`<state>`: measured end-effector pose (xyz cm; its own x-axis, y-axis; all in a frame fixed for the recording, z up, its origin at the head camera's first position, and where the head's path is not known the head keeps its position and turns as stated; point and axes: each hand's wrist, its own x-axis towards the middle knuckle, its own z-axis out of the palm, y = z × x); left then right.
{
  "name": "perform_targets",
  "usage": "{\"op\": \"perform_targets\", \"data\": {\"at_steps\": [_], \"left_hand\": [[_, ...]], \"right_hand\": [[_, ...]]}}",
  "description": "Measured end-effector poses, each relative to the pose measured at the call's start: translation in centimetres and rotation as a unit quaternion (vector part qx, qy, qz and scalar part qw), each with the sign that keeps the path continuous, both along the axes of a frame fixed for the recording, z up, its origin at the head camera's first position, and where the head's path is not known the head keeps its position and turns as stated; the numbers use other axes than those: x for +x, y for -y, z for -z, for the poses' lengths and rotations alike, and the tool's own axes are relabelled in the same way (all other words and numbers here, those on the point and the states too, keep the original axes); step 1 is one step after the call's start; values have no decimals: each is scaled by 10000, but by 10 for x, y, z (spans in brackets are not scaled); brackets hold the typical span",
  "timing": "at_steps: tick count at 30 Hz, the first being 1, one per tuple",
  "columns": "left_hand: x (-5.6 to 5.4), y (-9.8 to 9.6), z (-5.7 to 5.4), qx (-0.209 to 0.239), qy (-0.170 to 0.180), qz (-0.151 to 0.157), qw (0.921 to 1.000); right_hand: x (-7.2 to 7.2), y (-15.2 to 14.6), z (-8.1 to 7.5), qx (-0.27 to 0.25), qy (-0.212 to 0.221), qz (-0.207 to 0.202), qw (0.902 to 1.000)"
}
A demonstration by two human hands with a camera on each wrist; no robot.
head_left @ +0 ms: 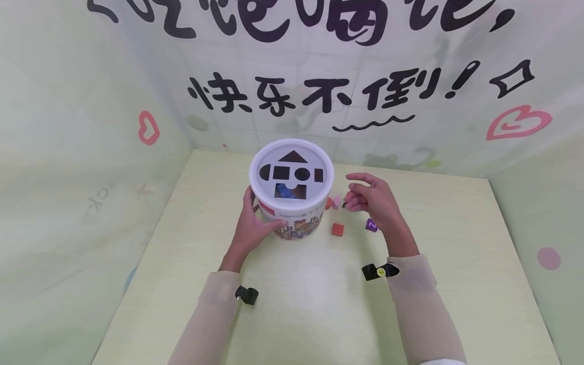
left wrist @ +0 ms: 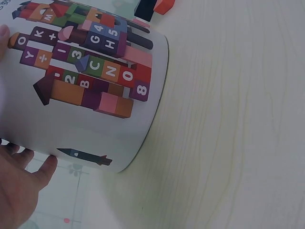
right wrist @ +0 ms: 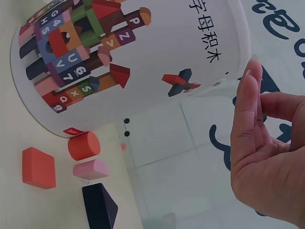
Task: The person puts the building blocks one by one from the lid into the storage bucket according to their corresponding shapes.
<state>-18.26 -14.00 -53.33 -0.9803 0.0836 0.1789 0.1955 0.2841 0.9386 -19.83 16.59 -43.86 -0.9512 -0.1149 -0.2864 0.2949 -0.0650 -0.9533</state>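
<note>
A white toy-block bucket [head_left: 298, 220] with printed pictures of letter and number blocks stands on the table. Its lid [head_left: 292, 198] has several shaped holes; something blue [head_left: 286, 190] shows through the bridge-shaped one. My left hand [head_left: 252, 225] grips the bucket's left side, thumb across the front and fingers around the side. To the right of the bucket, my right hand [head_left: 371, 197] is raised with fingers loosely bent, and no object shows in it. Near it lie a red square block [right wrist: 39, 168], a red cylinder [right wrist: 84, 145], a pink block [right wrist: 91, 169] and a black triangular block [right wrist: 99, 205].
A purple block marked with a letter [head_left: 371, 225] lies below my right hand. The pale wooden table [head_left: 310, 304] meets printed cloth walls [head_left: 292, 66] at the back and sides. Small black devices sit on both wrists.
</note>
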Motion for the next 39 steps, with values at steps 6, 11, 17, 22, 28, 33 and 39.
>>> {"op": "perform_targets", "data": {"at_steps": [6, 11, 17, 22, 28, 33, 39], "left_hand": [[-1, 0, -1, -8, 36, 12, 10000], [-1, -1, -1, -7, 73, 6, 10000], [-2, -1, -1, -12, 80, 6, 10000], [-2, -1, -1, -2, 63, -13, 10000], [1, -1, -5, -9, 135, 7, 9999], [12, -5, -30, -29, 335, 107, 9994], [15, -5, -37, -112, 330, 103, 9993]], "right_hand": [[2, 1, 17, 162, 183, 18, 9997], [6, 0, 28, 343, 260, -4, 9991], [10, 0, 43, 346, 279, -33, 9990], [14, 2, 53, 584, 317, -75, 9978], [17, 6, 63, 835, 324, -99, 9959], [20, 7, 70, 908, 373, -90, 9951], [22, 9, 79, 943, 423, -140, 9946]]}}
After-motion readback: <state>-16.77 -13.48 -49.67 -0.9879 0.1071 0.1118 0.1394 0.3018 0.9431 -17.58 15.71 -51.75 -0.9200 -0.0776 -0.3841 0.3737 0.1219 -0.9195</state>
